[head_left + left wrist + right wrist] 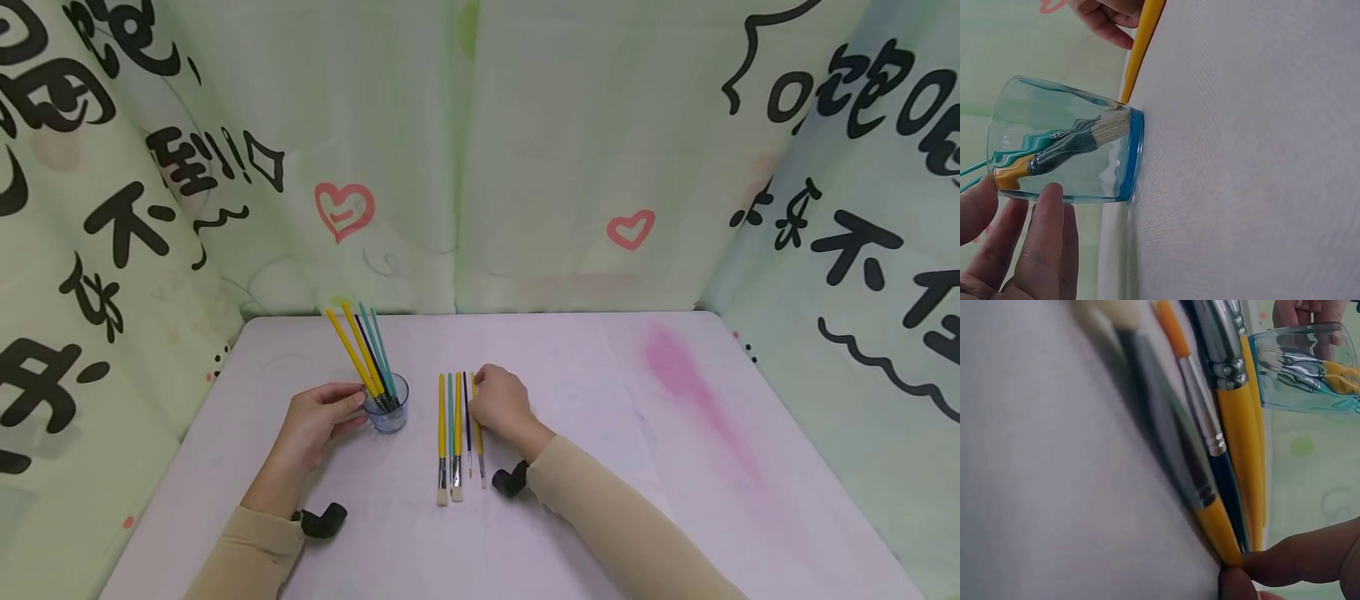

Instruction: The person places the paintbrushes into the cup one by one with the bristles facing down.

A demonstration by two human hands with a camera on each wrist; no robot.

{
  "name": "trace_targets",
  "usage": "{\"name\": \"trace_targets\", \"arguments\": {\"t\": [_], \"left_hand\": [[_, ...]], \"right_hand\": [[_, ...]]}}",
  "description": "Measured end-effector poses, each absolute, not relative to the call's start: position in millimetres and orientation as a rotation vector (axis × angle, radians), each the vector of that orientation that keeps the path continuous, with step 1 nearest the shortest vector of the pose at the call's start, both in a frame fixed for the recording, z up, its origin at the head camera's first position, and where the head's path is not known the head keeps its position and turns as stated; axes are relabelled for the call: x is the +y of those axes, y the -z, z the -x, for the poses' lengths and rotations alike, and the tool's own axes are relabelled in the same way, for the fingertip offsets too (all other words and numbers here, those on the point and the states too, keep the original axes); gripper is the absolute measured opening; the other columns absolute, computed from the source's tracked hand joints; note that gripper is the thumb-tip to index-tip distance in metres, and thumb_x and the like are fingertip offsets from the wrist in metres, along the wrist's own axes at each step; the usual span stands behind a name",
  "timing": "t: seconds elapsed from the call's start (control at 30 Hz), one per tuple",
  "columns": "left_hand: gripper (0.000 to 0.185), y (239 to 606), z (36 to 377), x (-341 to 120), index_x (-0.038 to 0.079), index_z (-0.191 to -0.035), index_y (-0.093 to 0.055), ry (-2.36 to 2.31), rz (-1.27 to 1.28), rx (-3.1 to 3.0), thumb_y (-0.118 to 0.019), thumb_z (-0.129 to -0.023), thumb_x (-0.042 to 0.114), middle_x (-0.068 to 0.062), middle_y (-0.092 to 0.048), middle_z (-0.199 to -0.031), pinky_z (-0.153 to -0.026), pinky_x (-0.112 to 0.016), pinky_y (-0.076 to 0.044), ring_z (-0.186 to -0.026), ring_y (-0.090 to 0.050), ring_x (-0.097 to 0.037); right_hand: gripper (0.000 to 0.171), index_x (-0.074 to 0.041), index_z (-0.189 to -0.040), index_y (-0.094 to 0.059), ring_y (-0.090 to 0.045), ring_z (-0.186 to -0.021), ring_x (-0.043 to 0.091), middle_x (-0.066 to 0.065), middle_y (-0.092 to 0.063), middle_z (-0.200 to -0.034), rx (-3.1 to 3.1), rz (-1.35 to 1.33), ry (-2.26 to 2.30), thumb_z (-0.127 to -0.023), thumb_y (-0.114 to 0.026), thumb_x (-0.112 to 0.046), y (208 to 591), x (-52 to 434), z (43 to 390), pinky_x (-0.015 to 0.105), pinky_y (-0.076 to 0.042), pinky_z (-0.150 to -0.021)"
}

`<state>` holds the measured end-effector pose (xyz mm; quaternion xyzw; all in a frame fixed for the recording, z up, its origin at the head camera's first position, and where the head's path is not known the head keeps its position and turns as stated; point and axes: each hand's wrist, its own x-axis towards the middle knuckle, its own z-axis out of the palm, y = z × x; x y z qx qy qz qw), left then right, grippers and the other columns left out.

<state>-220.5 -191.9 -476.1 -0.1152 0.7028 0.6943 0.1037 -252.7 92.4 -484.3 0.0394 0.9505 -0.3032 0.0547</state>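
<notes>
A clear glass cup with a bluish base stands on the table, several paintbrushes leaning in it bristles down. My left hand holds the cup at its left side, thumb near the rim and fingers along the wall. To the right of the cup, several paintbrushes with yellow, teal and dark handles lie in a row, bristles toward me. At the row's right end, my right hand pinches the handle of a yellow paintbrush between thumb and finger; its bristles blur in the right wrist view.
A pale pinkish tabletop carries a bright pink streak at the right. Curtains with black lettering and red hearts hang behind it and on both sides. Black wrist devices sit at both cuffs.
</notes>
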Motion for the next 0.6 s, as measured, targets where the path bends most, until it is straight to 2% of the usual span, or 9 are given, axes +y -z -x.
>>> {"name": "trace_targets", "arguments": {"t": [0.1,0.2,0.47,0.6], "left_hand": [[0.044,476.1,220.4,-191.4,-0.008,-0.139,-0.066,-2.051,0.336,2.072,-0.076,-0.101,0.010,-0.002,-0.072,-0.110,-0.090,-0.029,-0.068,-0.095,-0.074,-0.010],[0.043,476.8,220.9,-191.4,-0.008,-0.139,-0.065,-2.056,0.333,2.071,-0.076,-0.101,0.010,-0.002,-0.072,-0.110,-0.089,-0.028,-0.069,-0.095,-0.074,-0.009],[0.043,477.2,221.1,-191.8,-0.007,-0.140,-0.065,-2.045,0.333,2.076,-0.075,-0.102,0.011,-0.004,-0.072,-0.113,-0.089,-0.027,-0.068,-0.096,-0.074,-0.009],[0.043,476.7,221.0,-192.0,-0.007,-0.140,-0.065,-2.038,0.335,2.080,-0.075,-0.102,0.012,-0.005,-0.071,-0.115,-0.089,-0.027,-0.068,-0.097,-0.074,-0.010]], "right_hand": [[0.039,-0.004,-0.123,-0.071,-0.064,-0.086,0.023,0.010,-0.075,-0.110,2.909,-0.128,0.879,-0.084,-0.073,-0.004,482.1,90.4,252.2,0.028,-0.054,-0.070],[0.037,-0.004,-0.121,-0.071,-0.064,-0.088,0.024,0.010,-0.074,-0.109,2.895,-0.145,0.868,-0.085,-0.074,-0.006,480.5,89.8,253.7,0.029,-0.055,-0.070],[0.035,-0.005,-0.124,-0.071,-0.066,-0.064,0.017,0.012,-0.073,-0.107,2.699,-0.241,1.010,-0.089,-0.074,-0.009,479.4,98.9,263.5,0.022,-0.054,-0.050],[0.035,-0.007,-0.126,-0.070,-0.063,-0.062,0.017,0.012,-0.072,-0.106,2.538,-0.294,1.220,-0.091,-0.070,-0.005,480.6,106.1,267.6,0.021,-0.055,-0.049]]}}
